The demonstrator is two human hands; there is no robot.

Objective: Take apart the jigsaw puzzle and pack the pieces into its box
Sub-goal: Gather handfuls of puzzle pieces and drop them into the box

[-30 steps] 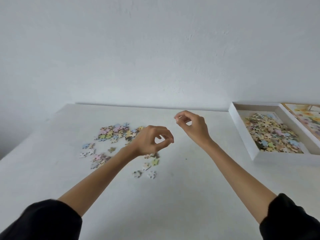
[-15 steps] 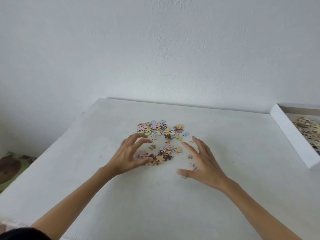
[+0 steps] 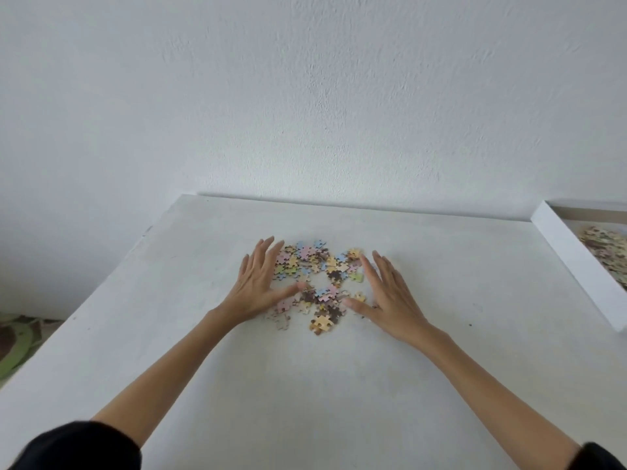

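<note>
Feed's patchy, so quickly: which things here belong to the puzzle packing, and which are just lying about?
Job: loose pieces, box holding more pieces, left hand, right hand.
Lying about: green and brown mat on the floor.

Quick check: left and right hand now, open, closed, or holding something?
Left hand: open, fingers straight, left of the pieces, holding nothing.
Right hand: open, fingers straight, right of the pieces, holding nothing.

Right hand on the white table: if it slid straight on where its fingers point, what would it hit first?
The right hand would likely meet the right edge of the loose pile of pastel cardboard jigsaw pieces, beside its fingertips; it may only graze them.
</note>
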